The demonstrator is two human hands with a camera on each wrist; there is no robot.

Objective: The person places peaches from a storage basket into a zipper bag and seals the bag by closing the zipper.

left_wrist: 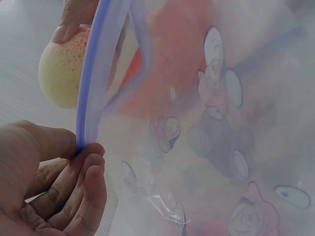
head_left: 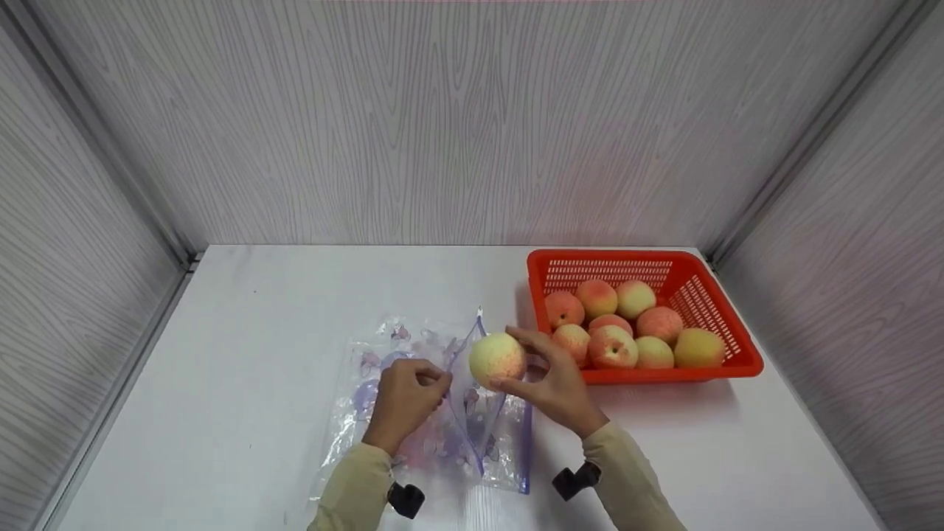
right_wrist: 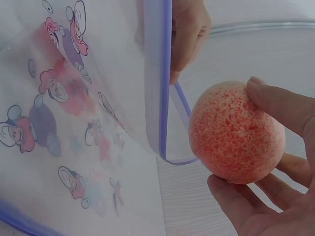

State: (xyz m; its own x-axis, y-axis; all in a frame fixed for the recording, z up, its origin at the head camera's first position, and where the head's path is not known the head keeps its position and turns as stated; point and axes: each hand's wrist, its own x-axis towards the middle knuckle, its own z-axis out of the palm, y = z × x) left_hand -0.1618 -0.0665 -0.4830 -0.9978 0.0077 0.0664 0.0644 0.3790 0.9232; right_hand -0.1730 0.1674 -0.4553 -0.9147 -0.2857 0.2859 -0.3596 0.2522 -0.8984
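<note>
A clear zip bag (left_wrist: 206, 128) printed with cartoon figures and edged in purple has its mouth spread apart. My left hand (head_left: 411, 396) pinches one purple edge of that mouth between thumb and fingers. In my right hand (head_left: 554, 376) is a pale yellow peach (head_left: 497, 360) with red speckles, gripped between thumb and fingertips. The peach is right at the bag's mouth; in the right wrist view its speckled side (right_wrist: 236, 132) overlaps the far end of the purple rim.
A red plastic basket (head_left: 641, 376) with slotted walls stands to the right and holds several peaches (head_left: 613, 346). The white table (head_left: 243, 354) is bounded by grey wood-grain panels (head_left: 442, 125) at the back and both sides.
</note>
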